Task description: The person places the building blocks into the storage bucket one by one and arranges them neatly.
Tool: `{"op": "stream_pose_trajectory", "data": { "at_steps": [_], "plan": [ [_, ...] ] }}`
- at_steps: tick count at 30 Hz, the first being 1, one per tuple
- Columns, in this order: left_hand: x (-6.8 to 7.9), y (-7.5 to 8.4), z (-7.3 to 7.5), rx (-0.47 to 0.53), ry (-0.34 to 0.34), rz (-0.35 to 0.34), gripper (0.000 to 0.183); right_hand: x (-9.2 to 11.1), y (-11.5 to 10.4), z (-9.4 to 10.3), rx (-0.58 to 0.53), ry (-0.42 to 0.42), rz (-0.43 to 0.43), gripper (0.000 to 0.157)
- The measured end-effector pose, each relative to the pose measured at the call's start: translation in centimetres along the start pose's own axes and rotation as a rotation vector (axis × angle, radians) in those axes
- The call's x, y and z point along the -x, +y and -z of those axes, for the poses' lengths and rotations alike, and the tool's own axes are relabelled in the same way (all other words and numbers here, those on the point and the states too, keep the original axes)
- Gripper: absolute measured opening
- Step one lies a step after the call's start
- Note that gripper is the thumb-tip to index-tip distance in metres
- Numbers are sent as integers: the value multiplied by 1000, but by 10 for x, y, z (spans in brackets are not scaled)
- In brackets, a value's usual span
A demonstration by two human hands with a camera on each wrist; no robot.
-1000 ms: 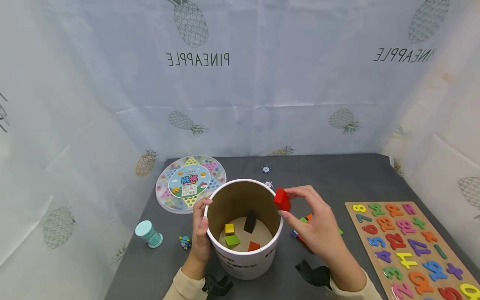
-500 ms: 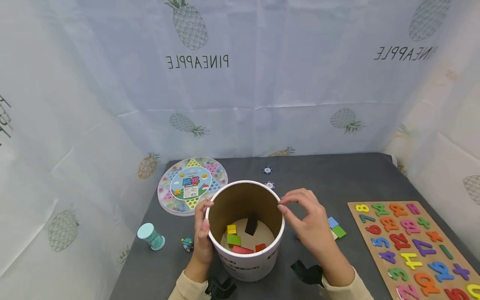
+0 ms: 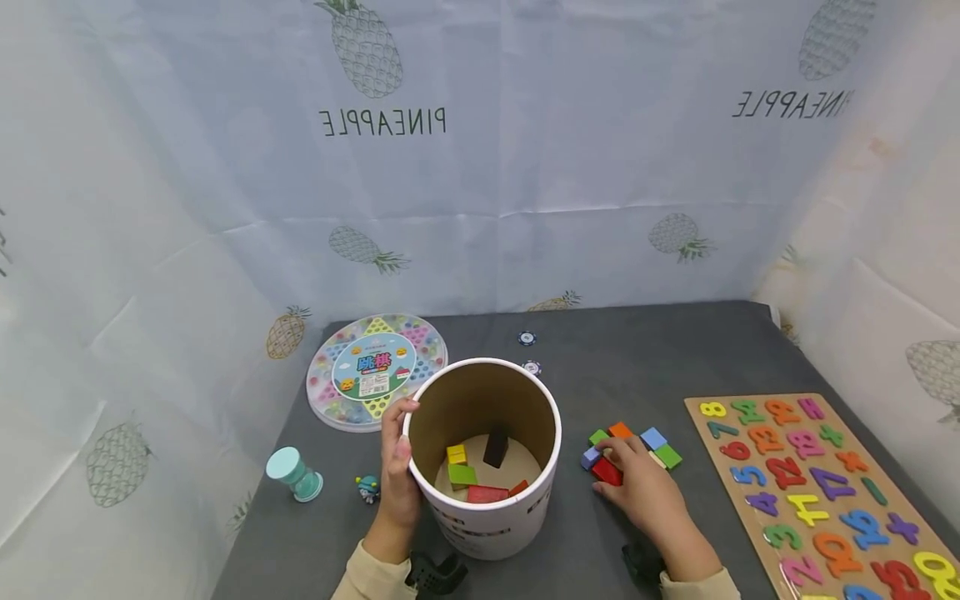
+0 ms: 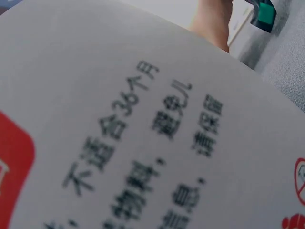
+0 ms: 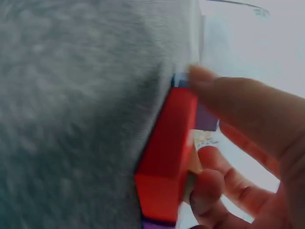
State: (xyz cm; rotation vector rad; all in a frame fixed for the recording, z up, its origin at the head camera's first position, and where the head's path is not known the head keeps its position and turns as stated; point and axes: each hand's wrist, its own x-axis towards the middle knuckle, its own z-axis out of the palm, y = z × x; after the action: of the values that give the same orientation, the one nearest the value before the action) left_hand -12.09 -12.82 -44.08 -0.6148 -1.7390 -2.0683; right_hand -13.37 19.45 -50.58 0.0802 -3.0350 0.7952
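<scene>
Left hand (image 3: 399, 479) grips white cylindrical bucket (image 3: 491, 540); right of it, I can't tell if right hand (image 3: 643, 490) grasps red oblong block (image 3: 607, 472).

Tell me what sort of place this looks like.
Probably a play table in a curtained-off corner: pineapple-print cloth hangs around a dark table, with a board of colorful numbers and loose wooden-looking blocks on it.

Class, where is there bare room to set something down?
Bare table lies behind the blocks, right of the chips, and, narrowly, between blocks and letter board. Crowded: left of the bucket (left hand, figurine) and the blocks under the right hand.
</scene>
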Motion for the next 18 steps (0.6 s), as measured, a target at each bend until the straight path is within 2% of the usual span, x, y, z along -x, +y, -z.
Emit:
{"op": "stream_pose_trajectory", "data": {
  "at_steps": [6, 11, 14, 18],
  "plan": [
    [0, -2, 2, -1, 2, -14, 42, -7, -9, -9, 66, 144, 82, 44],
    [0, -4, 2, 11, -1, 3, 42, -12, -15, -12, 47, 206, 88, 36],
    [1, -4, 1, 8, 4, 9, 43, -15, -28, -3, -34, 253, 94, 31],
    [-1, -3, 2, 0, 2, -16, 43, -21, -67, 37, -305, 422, 233, 27]
  ]
}}
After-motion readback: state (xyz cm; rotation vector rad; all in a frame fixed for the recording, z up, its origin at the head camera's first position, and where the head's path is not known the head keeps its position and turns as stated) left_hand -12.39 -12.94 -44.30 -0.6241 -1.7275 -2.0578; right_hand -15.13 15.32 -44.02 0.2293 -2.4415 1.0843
